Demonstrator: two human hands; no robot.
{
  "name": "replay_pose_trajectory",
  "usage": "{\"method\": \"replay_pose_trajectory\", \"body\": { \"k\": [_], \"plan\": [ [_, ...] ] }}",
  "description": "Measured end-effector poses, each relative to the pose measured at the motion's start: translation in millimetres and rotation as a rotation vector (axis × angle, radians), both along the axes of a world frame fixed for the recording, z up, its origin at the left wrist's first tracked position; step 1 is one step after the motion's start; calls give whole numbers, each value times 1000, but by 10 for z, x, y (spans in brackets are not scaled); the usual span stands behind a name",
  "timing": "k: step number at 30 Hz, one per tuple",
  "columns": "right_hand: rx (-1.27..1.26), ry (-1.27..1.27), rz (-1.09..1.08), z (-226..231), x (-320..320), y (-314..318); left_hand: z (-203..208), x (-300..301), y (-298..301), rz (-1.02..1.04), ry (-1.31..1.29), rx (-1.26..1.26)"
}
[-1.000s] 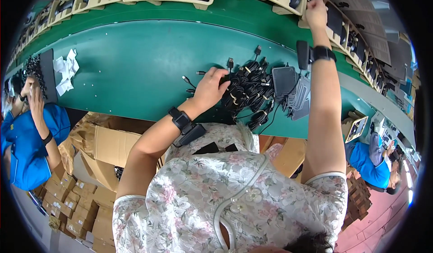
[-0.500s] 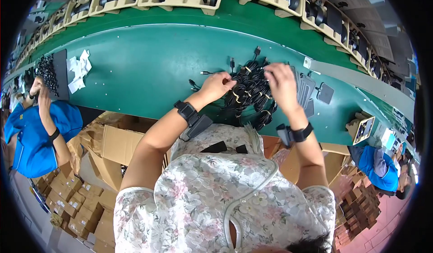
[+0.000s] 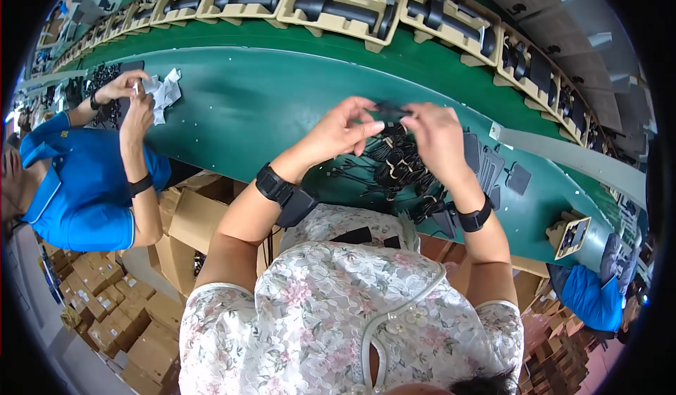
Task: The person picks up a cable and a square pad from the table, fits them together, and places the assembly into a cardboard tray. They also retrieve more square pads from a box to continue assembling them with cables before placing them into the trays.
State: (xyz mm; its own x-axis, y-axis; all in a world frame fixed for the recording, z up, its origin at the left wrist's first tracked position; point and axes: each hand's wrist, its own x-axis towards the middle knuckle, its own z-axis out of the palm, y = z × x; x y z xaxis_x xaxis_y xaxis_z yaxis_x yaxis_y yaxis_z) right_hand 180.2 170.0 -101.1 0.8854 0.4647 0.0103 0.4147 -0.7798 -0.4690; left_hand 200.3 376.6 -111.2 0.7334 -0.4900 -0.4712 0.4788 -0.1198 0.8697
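A dark, motion-blurred cable bundle is stretched between my two hands, above the far side of a heap of black cables. My left hand pinches its left end, thumb pointing right. On the other end, the bent fingers of my right hand are closed, partly smeared by motion. Yellowish ties hold the coils in the heap, and loose plug ends stick out to its left. Flat dark grey plates lie just right of my right hand, with a small square dark pad beside them.
Beige moulded trays with black parts line the far side. A grey metal rail runs along the right. At left, a co-worker in blue handles white slips. Cardboard boxes stand below the green table.
Both hands have risen off the heap and come together around a cable bundle. The view has shifted. At left, the co-worker's hands have moved to the white slips.
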Motion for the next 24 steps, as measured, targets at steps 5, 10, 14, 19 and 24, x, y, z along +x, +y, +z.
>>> {"method": "replay_pose_trajectory", "body": {
  "k": [5,10,14,19,24],
  "plan": [
    [1231,761,-511,-77,12,76,-531,-150,-216,107,-430,-26],
    [1619,805,-765,-6,-81,370,-71,-322,-396,76,393,-481],
    [1207,677,-686,-211,-123,238,-249,-337,-407,60,323,-379],
    [282,-373,-411,181,14,132,-320,-173,-316,-17,286,-189],
    [87,-27,188,464,-63,-67,-197,-53,-223,-306,203,-221]
  ]
}}
